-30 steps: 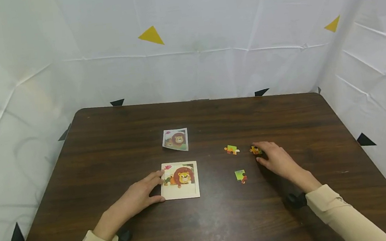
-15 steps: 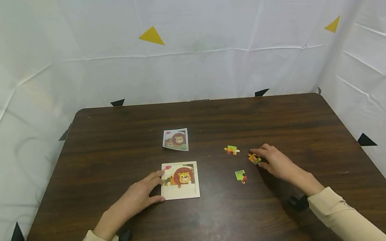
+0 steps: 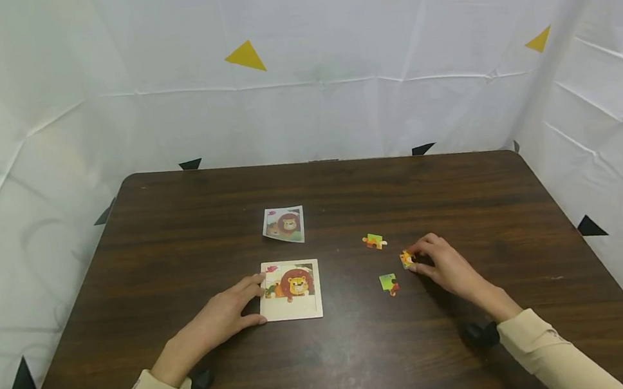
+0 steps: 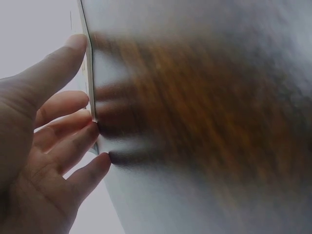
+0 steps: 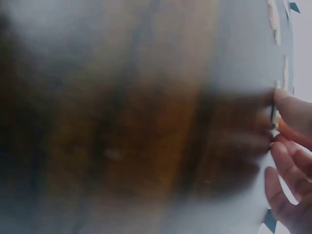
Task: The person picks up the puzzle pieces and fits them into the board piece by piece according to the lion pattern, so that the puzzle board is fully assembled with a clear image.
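A square wooden puzzle tray lies left of centre in the head view, its upper half filled with a lion picture and its lower part bare. My left hand rests against the tray's left side, thumb near the front corner and fingertips on the rim; the left wrist view shows these fingertips along the edge. At the right, my right hand pinches an orange and green puzzle piece between thumb and fingers, low over the table. Two loose puzzle pieces lie nearby, a green-orange piece and a green-red piece.
Behind the tray lies a printed lion picture card with a curled lower edge. The dark wooden table is bounded by white sheeting at the back and both sides.
My right hand has taken hold of its puzzle piece, turned it and drawn it slightly left and nearer. The left hand and the tray stay in place.
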### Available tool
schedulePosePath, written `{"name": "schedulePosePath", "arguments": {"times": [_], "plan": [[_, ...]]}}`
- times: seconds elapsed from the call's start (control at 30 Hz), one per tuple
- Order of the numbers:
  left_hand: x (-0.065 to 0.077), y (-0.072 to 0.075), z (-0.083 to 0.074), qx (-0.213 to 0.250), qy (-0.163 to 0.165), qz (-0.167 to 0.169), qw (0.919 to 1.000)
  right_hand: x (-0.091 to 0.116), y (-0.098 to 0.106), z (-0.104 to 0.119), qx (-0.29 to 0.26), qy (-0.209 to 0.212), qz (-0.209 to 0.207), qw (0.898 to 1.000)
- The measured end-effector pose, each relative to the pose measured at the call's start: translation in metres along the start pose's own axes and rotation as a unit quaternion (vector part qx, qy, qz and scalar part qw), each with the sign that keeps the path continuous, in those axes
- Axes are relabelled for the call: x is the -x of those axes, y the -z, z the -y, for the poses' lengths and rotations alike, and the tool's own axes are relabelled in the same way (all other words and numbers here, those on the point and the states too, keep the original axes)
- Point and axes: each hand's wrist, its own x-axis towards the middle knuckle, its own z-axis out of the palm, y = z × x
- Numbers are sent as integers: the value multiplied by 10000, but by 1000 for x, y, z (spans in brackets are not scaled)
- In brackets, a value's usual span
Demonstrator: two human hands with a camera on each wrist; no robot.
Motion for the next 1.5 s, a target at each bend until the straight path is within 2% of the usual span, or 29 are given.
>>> {"name": "schedulePosePath", "arguments": {"times": [0.27,0.4,0.53,0.7,0.93,1.17,1.3,1.5], "plan": [[1,0,0,-2,-10,-17,10000,3,-6,-1,-90,67,-526,9986],[1,0,0,-9,61,27,10000,-1,-7,5,-179,94,-854,9961],[0,0,0,4,106,56,9999,-10,-7,25,-386,262,-1078,9931],[-1,-1,0,-34,85,82,9999,-24,-16,60,-699,719,-1167,9881],[-1,1,-1,-40,101,102,9999,-41,-39,103,-1251,1035,-1100,9806],[-1,0,-2,-34,162,143,9998,-46,-58,124,-1441,773,-904,9824],[-1,1,-2,-16,238,211,9995,-47,-66,132,-1201,664,-585,9888],[-2,1,-2,-11,313,252,9992,-48,-78,143,-432,631,-335,9965]]}}
